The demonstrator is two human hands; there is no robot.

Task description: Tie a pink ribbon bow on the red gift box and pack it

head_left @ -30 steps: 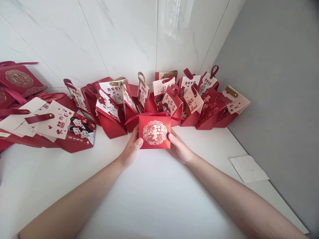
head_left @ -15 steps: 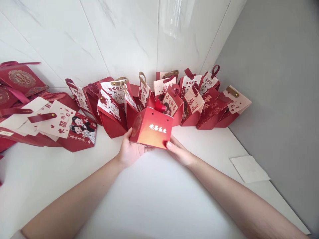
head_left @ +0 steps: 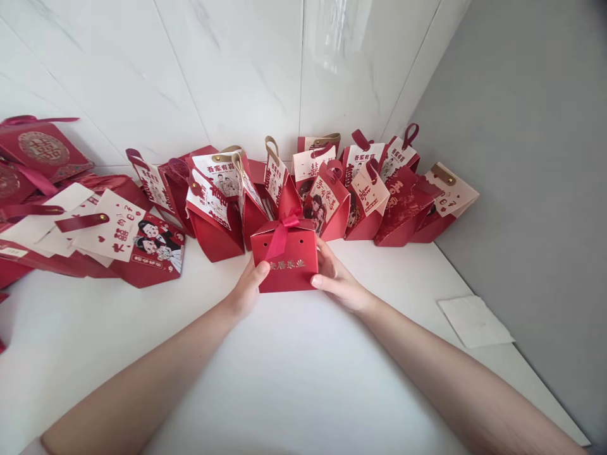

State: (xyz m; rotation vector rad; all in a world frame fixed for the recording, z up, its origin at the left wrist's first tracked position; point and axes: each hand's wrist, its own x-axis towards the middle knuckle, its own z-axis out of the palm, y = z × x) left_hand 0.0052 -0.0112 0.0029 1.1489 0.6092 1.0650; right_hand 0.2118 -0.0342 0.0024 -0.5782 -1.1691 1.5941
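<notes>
A small red box with a pink ribbon bow on top and gold characters on its front is upright between my hands. My left hand grips its left side, with the thumb on the front edge. On the right side, my right hand holds the box with the thumb at the front and fingers along the side. Directly behind it stand several red gift boxes, among them one with a white label and tan strap and one with a couple drawn on it.
More red boxes lie at the left, one with a white tag and one with a round gold emblem. A white paper square rests on the white table at the right. A tiled wall rises behind.
The box has tipped upright and come slightly lower, so its bow now shows on top. My left thumb has moved round onto its front.
</notes>
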